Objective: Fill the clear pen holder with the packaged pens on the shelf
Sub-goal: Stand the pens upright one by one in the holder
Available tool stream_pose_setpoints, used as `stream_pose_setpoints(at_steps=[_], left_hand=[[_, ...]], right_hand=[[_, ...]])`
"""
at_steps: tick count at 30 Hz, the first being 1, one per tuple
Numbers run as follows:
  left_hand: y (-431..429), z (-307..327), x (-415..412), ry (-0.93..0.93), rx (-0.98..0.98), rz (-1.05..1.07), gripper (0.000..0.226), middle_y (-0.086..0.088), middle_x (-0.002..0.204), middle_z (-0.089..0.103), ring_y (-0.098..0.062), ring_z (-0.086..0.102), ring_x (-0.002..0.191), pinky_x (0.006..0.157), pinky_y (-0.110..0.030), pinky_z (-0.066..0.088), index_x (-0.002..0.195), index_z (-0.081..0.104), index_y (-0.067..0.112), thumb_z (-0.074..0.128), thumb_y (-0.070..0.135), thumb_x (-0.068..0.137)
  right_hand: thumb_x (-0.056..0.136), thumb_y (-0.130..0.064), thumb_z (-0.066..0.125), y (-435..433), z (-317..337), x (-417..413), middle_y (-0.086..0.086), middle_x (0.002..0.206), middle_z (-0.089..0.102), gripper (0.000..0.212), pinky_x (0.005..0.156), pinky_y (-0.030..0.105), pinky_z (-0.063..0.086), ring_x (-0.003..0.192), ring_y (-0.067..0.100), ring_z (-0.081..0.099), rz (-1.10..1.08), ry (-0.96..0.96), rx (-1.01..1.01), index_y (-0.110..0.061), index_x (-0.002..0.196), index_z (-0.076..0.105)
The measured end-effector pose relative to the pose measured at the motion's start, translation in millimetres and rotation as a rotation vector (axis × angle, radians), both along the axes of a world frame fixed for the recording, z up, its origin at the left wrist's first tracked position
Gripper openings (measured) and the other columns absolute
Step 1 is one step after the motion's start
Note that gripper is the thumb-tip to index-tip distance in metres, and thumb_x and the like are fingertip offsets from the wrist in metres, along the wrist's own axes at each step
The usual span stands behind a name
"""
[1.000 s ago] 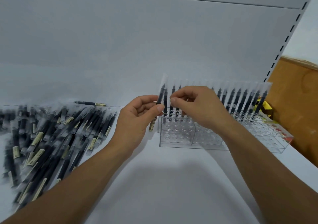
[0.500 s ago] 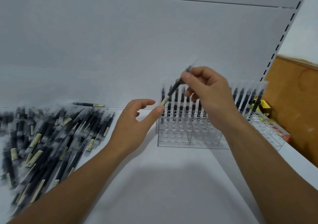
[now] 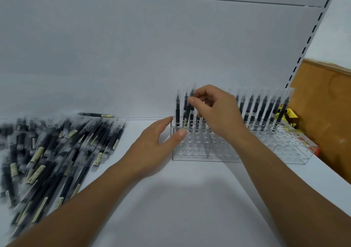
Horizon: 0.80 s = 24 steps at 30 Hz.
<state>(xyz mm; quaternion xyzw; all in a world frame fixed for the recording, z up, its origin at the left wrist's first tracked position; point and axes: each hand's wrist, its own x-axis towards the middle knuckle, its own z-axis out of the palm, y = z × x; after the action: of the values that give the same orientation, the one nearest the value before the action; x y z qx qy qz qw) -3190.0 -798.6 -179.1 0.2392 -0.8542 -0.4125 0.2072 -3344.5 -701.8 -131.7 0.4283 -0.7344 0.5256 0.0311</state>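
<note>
The clear pen holder (image 3: 224,155) stands on the white shelf at centre right, its back row filled with upright packaged black pens (image 3: 266,110). My right hand (image 3: 214,110) pinches one packaged pen (image 3: 188,112) near its top, tilted slightly, with its lower end in the holder's left rear holes. My left hand (image 3: 157,142) is open, its thumb resting against the holder's left front corner. A big pile of packaged pens (image 3: 55,152) lies on the shelf to the left.
One loose pen (image 3: 96,115) lies against the back wall behind the pile. A yellow object (image 3: 288,114) and a brown board (image 3: 322,114) sit right of the holder. The shelf upright with slots runs up at the right.
My right hand took the pen from my left hand, swung it upright and lowered it into the holder's left end. My left hand let go and moved against the holder.
</note>
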Motion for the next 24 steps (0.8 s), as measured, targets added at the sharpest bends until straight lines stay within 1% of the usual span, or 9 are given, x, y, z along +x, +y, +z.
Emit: stream_pose_setpoints(at_steps=[3, 5, 8, 11, 15, 19, 22, 24], left_hand=[[-0.3, -0.6, -1.0, 0.01, 0.022, -0.015, 0.067, 0.027, 0.151, 0.028, 0.013, 0.023, 0.128, 0.105, -0.019, 0.019, 0.145, 0.031, 0.046, 0.048, 0.068, 0.084], [-1.6, -1.8, -1.1, 0.005, 0.035, -0.03, 0.072, 0.027, 0.151, 0.026, 0.01, 0.023, 0.134, 0.108, -0.022, 0.02, 0.146, 0.029, 0.046, 0.048, 0.069, 0.081], [-2.3, -3.2, -0.7, 0.009, 0.023, -0.04, 0.08, 0.027, 0.152, 0.028, 0.005, 0.024, 0.139, 0.114, -0.028, 0.022, 0.147, 0.029, 0.045, 0.045, 0.076, 0.074], [-3.5, -3.4, -0.9, -0.006, -0.038, -0.039, 0.082, 0.027, 0.152, 0.027, 0.005, 0.023, 0.139, 0.115, -0.03, 0.022, 0.147, 0.028, 0.044, 0.041, 0.078, 0.074], [-6.3, -1.3, 0.8, -0.074, -0.167, -0.048, 0.082, 0.024, 0.154, 0.026, 0.002, 0.021, 0.141, 0.113, -0.026, 0.02, 0.148, 0.026, 0.042, 0.035, 0.079, 0.076], [-10.6, 3.3, 2.1, -0.144, -0.275, -0.068, 0.084, 0.019, 0.156, 0.025, -0.001, 0.021, 0.143, 0.115, -0.029, 0.02, 0.15, 0.024, 0.039, 0.029, 0.083, 0.079], [-7.6, 9.4, 5.3, -0.187, -0.302, -0.091, 0.085, 0.018, 0.158, 0.022, -0.003, 0.018, 0.144, 0.113, -0.027, 0.017, 0.152, 0.018, 0.037, 0.027, 0.081, 0.08], [-6.3, 15.3, 11.1, -0.25, -0.297, -0.094, 0.087, 0.016, 0.159, 0.018, -0.005, 0.016, 0.145, 0.115, -0.03, 0.016, 0.153, 0.013, 0.037, 0.029, 0.081, 0.079]], right_hand=[[0.089, -0.035, 0.069, -2.9, -3.5, 0.0, -0.013, 0.081, 0.066, 0.009, 0.075, 0.034, 0.056, 0.068, 0.007, 0.06, -0.007, 0.049, 0.094, -0.028, 0.09, 0.065], [0.089, -0.037, 0.068, -2.9, -4.1, 1.1, -0.014, 0.08, 0.065, 0.01, 0.075, 0.034, 0.056, 0.069, 0.007, 0.061, -0.003, 0.084, 0.159, -0.028, 0.092, 0.064], [0.09, -0.038, 0.067, -2.4, -3.0, 2.3, -0.016, 0.08, 0.064, 0.01, 0.075, 0.031, 0.055, 0.07, 0.004, 0.061, -0.015, 0.106, 0.191, -0.029, 0.091, 0.063], [0.09, -0.039, 0.067, -2.8, -3.0, 2.5, -0.016, 0.08, 0.064, 0.011, 0.073, 0.029, 0.054, 0.069, 0.002, 0.06, -0.03, 0.115, 0.209, -0.029, 0.091, 0.062], [0.09, -0.039, 0.066, -3.1, -4.0, 1.4, -0.016, 0.08, 0.063, 0.012, 0.071, 0.025, 0.051, 0.068, -0.001, 0.056, -0.039, 0.12, 0.229, -0.029, 0.091, 0.062], [0.09, -0.04, 0.065, -2.6, 0.0, 2.8, -0.018, 0.079, 0.061, 0.012, 0.072, 0.026, 0.05, 0.072, 0.0, 0.055, -0.054, 0.12, 0.26, -0.029, 0.092, 0.061], [0.091, -0.042, 0.064, 0.6, 7.7, 6.4, -0.018, 0.082, 0.062, 0.013, 0.075, 0.026, 0.05, 0.079, 0.004, 0.059, -0.053, 0.161, 0.374, -0.029, 0.094, 0.062], [0.091, -0.048, 0.061, 5.9, 13.0, 9.9, -0.017, 0.088, 0.064, 0.02, 0.079, 0.029, 0.052, 0.085, 0.005, 0.062, -0.062, 0.214, 0.481, -0.03, 0.098, 0.065]])
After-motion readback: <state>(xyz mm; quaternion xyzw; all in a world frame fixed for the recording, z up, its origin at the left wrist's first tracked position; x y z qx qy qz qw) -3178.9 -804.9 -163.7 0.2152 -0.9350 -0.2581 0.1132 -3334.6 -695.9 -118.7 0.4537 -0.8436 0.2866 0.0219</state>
